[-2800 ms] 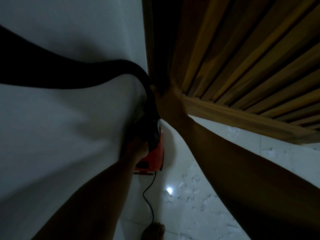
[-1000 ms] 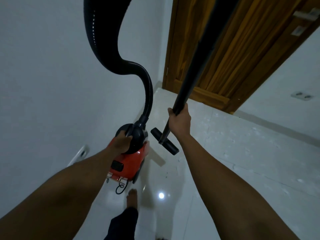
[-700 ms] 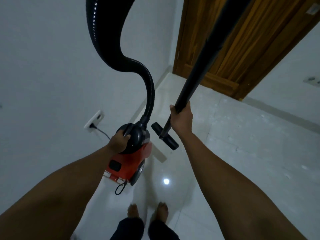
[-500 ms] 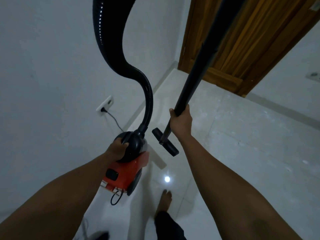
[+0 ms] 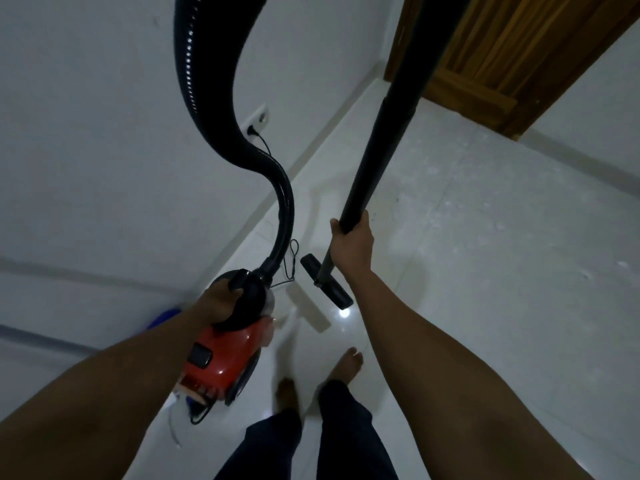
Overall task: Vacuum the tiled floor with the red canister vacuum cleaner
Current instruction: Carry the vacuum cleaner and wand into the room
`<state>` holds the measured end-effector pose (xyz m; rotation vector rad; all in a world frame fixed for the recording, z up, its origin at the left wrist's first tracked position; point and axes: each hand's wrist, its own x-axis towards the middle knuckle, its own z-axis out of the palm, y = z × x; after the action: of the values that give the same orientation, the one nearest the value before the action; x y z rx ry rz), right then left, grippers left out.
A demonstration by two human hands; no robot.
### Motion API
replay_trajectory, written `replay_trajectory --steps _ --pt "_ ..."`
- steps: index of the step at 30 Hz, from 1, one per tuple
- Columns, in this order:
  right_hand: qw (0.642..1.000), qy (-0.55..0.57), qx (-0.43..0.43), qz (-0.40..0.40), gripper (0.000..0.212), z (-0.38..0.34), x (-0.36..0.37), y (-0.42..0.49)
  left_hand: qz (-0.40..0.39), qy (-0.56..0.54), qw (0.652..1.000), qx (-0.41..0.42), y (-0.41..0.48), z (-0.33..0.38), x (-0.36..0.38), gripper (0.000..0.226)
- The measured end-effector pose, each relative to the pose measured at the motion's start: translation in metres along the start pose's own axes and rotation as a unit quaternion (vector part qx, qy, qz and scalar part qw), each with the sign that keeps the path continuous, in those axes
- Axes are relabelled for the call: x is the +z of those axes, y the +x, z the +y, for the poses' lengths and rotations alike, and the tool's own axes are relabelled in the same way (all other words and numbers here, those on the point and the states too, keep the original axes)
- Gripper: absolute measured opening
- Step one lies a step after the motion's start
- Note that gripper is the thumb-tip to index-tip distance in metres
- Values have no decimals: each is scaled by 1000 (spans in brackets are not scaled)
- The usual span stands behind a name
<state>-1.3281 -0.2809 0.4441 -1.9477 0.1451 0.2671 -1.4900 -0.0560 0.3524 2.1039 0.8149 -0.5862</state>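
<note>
The left hand (image 5: 221, 301) is clenched on the black handle of the red vacuum cleaner (image 5: 221, 358), held clear of the tiled floor (image 5: 485, 271); the right hand (image 5: 349, 247) is wrapped round the wand (image 5: 384, 133), its nozzle (image 5: 327, 287) hanging just right of the vacuum cleaner. Over the last second the door (image 5: 502, 46) has slid away and the wall socket (image 5: 256, 121), cord plugged in, has come into view beyond the vacuum cleaner. That looks like carrying to a fresh patch, not cleaning yet.

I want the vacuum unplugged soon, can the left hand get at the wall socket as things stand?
Probably not right away. The left hand is wrapped around the vacuum handle, carrying it, and the wall socket sits farther along the wall beyond the hose. It would need to set the vacuum down first.
</note>
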Motion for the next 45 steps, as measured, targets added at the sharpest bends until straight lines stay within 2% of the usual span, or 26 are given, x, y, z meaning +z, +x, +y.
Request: replay_trajectory --steps 3,9,15,20,28,34,40,45 --pt "1000 -7 22 2 40 14 -8 -6 -17 36 999 -11 1 -11 17 30" --pt "999 -20 40 20 41 54 -39 24 -35 77 996 -10 16 19 73 42" --pt "998 -32 43 42 43 109 -63 80 -28 47 999 -4 83 40 145 44" --pt "997 -44 45 39 42 171 -55 138 -20 11 999 -36 152 45 208 35" --pt "998 -55 25 20 34 242 -22 215 1 -44 997 -62 258 34 273 39" --pt "997 -78 -4 3 29 277 10 253 2 1 1000 -13 324 19 300 37" --pt "999 -52 4 6 36 296 26 268 4 18 1000 -10 361 13 316 33" --pt "999 -35 -11 -1 32 300 33 275 7 23 1000 -12 382 8 328 35"
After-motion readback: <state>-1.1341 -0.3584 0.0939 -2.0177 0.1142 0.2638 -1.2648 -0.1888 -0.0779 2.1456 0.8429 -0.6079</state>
